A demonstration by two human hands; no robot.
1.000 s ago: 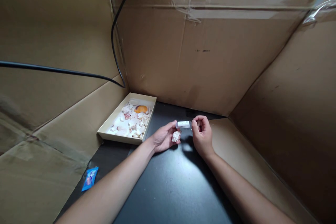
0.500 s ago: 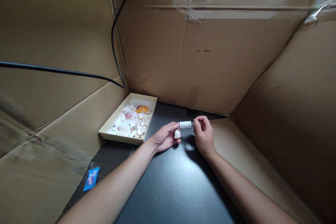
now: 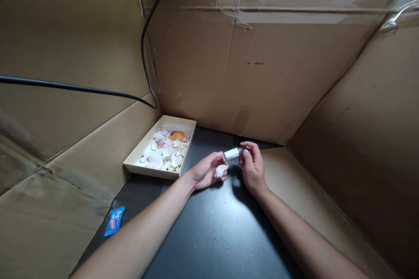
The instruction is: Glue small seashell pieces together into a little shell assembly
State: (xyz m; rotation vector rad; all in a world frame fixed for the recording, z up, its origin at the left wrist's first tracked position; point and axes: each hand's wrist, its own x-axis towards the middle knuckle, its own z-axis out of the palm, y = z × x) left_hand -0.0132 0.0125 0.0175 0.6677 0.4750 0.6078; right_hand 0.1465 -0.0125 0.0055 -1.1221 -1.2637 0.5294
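Observation:
My left hand (image 3: 207,172) is curled palm-up around a whitish, ridged spiral seashell (image 3: 221,171), whose pointed end juts out past the fingers. Its thumb and fingertip meet the left end of a small clear bottle (image 3: 232,154) with a white label. The fingers of my right hand (image 3: 253,169) pinch the bottle's other end, partly covering it. The bottle lies tilted between both hands, its right end higher, above the dark tabletop (image 3: 209,235).
At the back left stands a shallow cream tray (image 3: 152,173) of assorted shells, one of them orange (image 3: 177,135). A blue packet (image 3: 114,221) lies beside my left forearm. Cardboard walls (image 3: 262,96) surround the table, and a black cable (image 3: 144,39) hangs on the left.
The bottle has gone from nearly level to tilted, its right end raised. The seashell has turned in my left hand and shows more of its length. My right fingers have shifted on the bottle.

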